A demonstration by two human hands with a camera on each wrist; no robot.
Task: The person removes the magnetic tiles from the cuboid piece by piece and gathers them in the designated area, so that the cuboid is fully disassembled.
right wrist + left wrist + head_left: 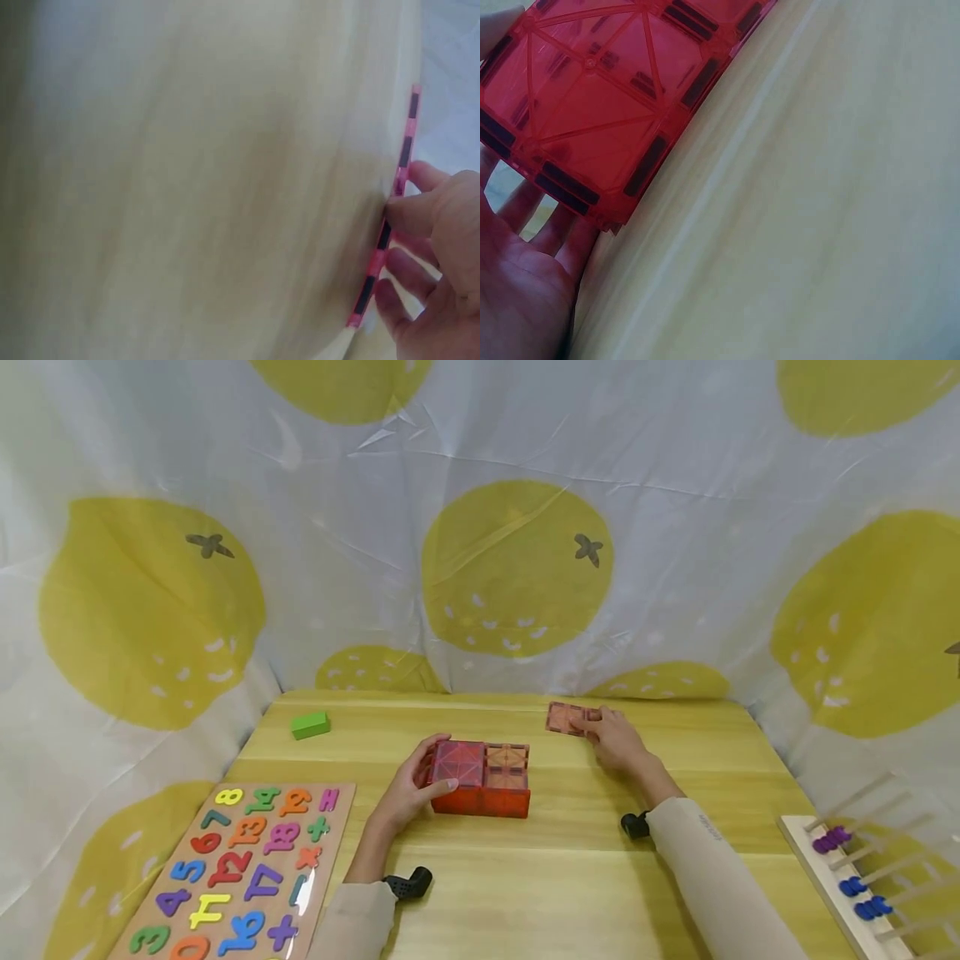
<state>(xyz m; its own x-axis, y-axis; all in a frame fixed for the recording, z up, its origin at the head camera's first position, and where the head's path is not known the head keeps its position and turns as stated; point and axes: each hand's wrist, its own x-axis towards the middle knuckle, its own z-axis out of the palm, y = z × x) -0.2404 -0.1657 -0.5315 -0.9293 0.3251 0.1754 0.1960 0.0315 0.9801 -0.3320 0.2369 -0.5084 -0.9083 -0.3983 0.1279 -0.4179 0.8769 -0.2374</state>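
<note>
Red translucent plastic box (482, 803) near mid table (525, 885), pink tile (562, 718) beyond it and to the right, near the far edge. Key relation: tile lies far-right of the box, well apart, table between. Tile's long axis runs roughly left-right, near enough parallel to the box's long front side. Right hand (621, 750) is the nearer one to the tile, left hand (405, 789) is at the box.

Left hand: grips box by its left end, thumb over the top near the front, fingers round the end; partly spread. Right hand: fingers bent, thumb and fingertips pinch tile at its right part, covering some of it. Right wrist view has tile edge-on; can't tell if it touches the table.

Count: 1 box, its top showing 1 big square at left and 2 small ones at right (on top or seen through, can't tell). 1 tile in right hand. 1 green block (311, 725), far left. 1 number board (337, 818), near left. 1 peg rack (828, 881), near right, ring stacks in view: 1 purple, 2 blue.
</note>
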